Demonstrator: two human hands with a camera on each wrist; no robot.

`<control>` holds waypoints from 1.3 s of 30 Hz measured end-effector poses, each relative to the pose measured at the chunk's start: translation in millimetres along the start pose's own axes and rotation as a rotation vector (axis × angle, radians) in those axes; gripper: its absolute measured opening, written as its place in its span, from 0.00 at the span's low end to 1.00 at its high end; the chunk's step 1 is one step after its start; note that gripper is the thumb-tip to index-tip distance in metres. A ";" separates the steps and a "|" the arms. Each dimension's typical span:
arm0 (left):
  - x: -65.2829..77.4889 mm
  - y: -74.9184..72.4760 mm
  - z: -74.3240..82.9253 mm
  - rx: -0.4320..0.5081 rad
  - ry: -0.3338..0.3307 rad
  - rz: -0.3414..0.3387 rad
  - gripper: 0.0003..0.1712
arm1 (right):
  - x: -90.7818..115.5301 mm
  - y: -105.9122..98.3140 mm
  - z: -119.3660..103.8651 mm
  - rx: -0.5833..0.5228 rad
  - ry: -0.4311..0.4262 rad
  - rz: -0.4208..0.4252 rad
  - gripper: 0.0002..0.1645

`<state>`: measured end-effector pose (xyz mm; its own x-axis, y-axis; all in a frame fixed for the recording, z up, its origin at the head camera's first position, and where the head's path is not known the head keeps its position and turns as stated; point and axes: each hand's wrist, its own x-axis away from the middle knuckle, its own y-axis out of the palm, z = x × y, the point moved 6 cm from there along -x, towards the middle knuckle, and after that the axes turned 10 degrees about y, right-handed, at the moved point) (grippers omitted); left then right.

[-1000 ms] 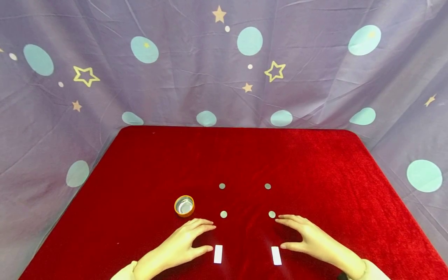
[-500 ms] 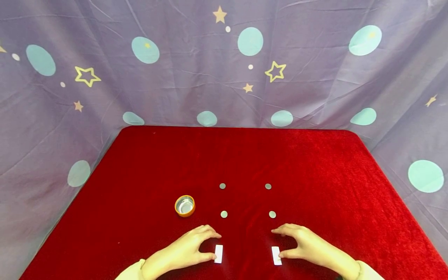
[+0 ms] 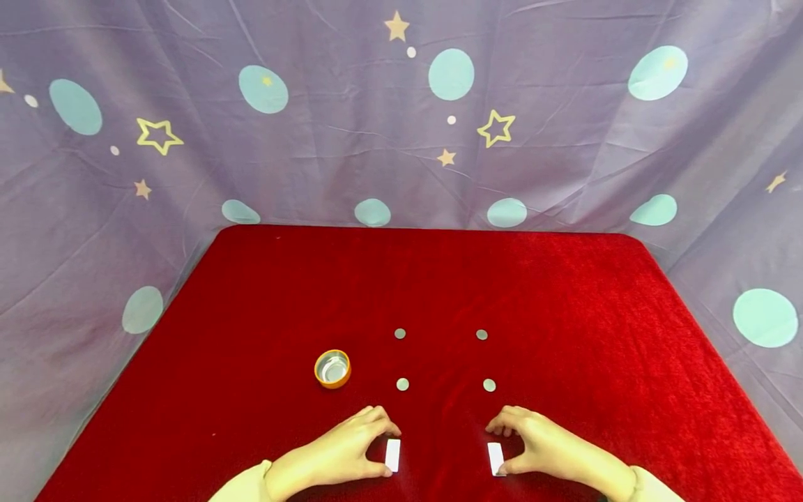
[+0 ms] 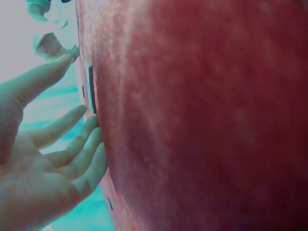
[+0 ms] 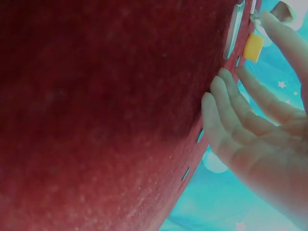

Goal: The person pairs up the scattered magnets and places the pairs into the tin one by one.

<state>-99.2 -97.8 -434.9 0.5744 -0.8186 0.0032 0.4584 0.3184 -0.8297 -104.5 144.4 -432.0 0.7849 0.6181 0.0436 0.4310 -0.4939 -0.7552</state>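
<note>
Two small flat white rectangular pieces lie on the red cloth near the front. In the head view, my left hand [image 3: 345, 450] spans the left white piece [image 3: 392, 456], thumb by its near end and fingertips by its far end. My right hand [image 3: 539, 443] spans the right white piece [image 3: 495, 458] in the same way. The left wrist view shows this piece's thin edge [image 4: 91, 89] between thumb and fingers, which are loosely extended. From the right wrist, the other piece [image 5: 235, 31] stands out edge-on, beside similarly relaxed fingers [image 5: 228, 98].
Several small silvery discs lie beyond the hands, among them a near left disc [image 3: 403, 384] and a near right disc [image 3: 489, 385]. To their left sits a small round orange-rimmed dish [image 3: 332, 369]. A patterned purple curtain [image 3: 351, 139] borders the red-covered table [image 3: 301, 279].
Both hands have drawn back toward the near side, away from the discs. Thumbs and fingertips have come in around the white pieces. Discs and dish stay put.
</note>
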 end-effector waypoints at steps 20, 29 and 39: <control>-7.7 5.7 1.6 -0.087 0.021 0.025 0.25 | -2.0 12.1 -5.6 0.177 -0.137 0.096 0.27; -8.4 6.3 4.1 -0.133 0.010 0.040 0.22 | -2.6 12.4 -11.8 0.216 -0.106 0.062 0.23; -12.9 10.0 7.2 -0.225 0.026 0.065 0.20 | -2.8 14.1 -13.3 0.310 -0.130 0.095 0.23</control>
<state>-97.2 -80.6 -439.3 0.5790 -0.8127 -0.0664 0.2564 0.2588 -0.9313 -94.6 127.6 -434.1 0.7428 0.6612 -0.1052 0.1875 -0.3562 -0.9154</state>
